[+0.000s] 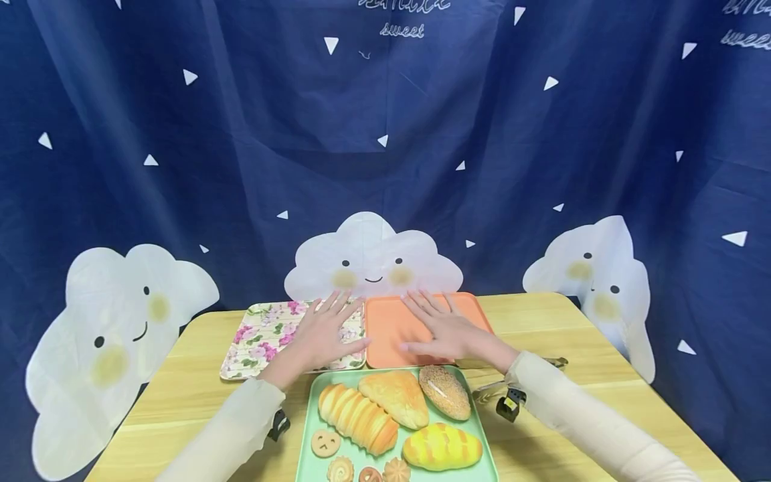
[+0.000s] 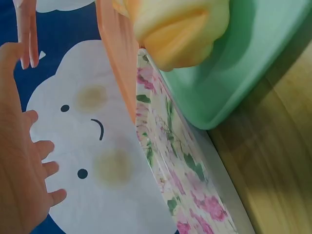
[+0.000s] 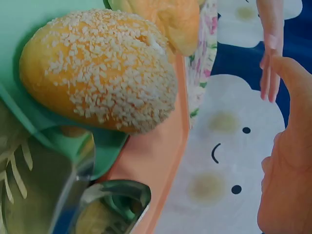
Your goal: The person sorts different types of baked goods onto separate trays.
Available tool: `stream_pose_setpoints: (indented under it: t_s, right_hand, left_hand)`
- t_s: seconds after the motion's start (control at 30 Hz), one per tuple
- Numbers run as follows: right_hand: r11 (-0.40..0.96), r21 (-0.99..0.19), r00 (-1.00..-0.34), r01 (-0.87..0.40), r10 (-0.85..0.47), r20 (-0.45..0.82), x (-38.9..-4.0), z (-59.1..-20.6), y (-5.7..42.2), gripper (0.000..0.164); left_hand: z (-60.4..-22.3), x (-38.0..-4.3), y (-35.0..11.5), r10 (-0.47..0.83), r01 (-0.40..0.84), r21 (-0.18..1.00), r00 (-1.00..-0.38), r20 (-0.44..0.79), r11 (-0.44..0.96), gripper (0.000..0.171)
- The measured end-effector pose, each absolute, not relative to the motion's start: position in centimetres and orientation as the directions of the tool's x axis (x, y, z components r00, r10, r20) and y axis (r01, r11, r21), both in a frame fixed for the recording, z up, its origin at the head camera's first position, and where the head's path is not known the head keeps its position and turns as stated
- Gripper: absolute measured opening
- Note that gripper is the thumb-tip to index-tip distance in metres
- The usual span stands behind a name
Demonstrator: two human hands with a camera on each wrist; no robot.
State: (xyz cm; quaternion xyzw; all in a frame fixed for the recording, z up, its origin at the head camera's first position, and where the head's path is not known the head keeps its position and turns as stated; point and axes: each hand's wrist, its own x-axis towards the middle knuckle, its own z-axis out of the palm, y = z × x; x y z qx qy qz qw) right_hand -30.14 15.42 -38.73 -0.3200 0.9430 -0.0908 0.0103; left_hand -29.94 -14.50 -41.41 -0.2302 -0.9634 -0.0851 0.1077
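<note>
Near far edge of tabletop [image 1: 175,388], left: cream floral tray [image 1: 255,345], pink blooms, green leaves; left hand [image 1: 322,338] above its right side, fingers spread, empty. Adjoining: plain orange tray [image 1: 385,328]; right hand [image 1: 448,335] above, fingers spread, empty.

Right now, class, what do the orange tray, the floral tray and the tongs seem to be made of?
Orange tray: probably plastic with a satin finish, judging by its even colour and smooth rim.
Floral tray: smooth-looking, perhaps melamine or other plastic; the printed pattern leaves the base open.
Tongs: likely polished metal, since their shiny surfaces mirror nearby colours.
</note>
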Motion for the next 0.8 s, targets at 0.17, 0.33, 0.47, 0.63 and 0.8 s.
stream_pose_setpoints:
  t_s: [0.17, 0.33, 0.47, 0.63, 0.8]
  right_hand:
    - [0.760, -0.241, -0.789, -0.604, -0.613, 0.044, -30.1, -38.0, 16.8, 0.100]
    - [0.731, -0.296, -0.777, -0.615, -0.625, 0.072, -30.1, -37.2, 19.3, 0.099]
    - [0.711, -0.330, -0.772, -0.621, -0.628, 0.100, -30.2, -36.8, 21.9, 0.098]
    - [0.706, -0.369, -0.778, -0.604, -0.623, 0.081, -30.3, -37.2, 25.5, 0.100]
    - [0.697, -0.406, -0.782, -0.591, -0.619, 0.074, -30.2, -38.2, 28.8, 0.098]
  left_hand:
    - [-41.4, -29.3, -15.7, 0.395, 0.452, 0.177, -0.874, 0.283, 0.874, 0.086]
    - [-41.7, -28.8, -17.7, 0.356, 0.436, 0.301, -0.890, 0.285, 0.848, 0.081]
    - [-42.1, -28.3, -19.5, 0.322, 0.394, 0.421, -0.918, 0.232, 0.817, 0.079]
    - [-43.1, -27.8, -21.6, 0.302, 0.337, 0.516, -0.941, 0.154, 0.787, 0.068]
    - [-44.1, -27.0, -22.9, 0.283, 0.268, 0.623, -0.956, 0.078, 0.735, 0.055]
